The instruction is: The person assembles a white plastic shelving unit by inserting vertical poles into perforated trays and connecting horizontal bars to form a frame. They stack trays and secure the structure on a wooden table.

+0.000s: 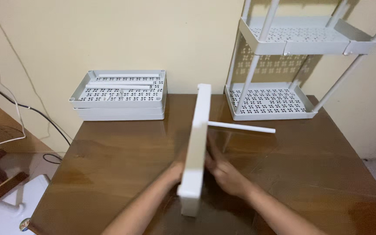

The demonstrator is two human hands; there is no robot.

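The head view shows a glossy brown wooden table [109, 165] with a flat white plastic tray [196, 148] standing on edge near its middle, one slim white rod [242, 127] jutting from the tray's right side. The left hand [176, 170] presses against the tray's left face, its fingers hidden behind the tray. The right hand [225, 174] is blurred on the tray's right face, so its grip cannot be told. Behind the tray to the left, two or three perforated white trays [120, 102] lie stacked, the top one holding several white rods [120, 82]. Behind the tray to the right stands a two-tier perforated rack [279, 65].
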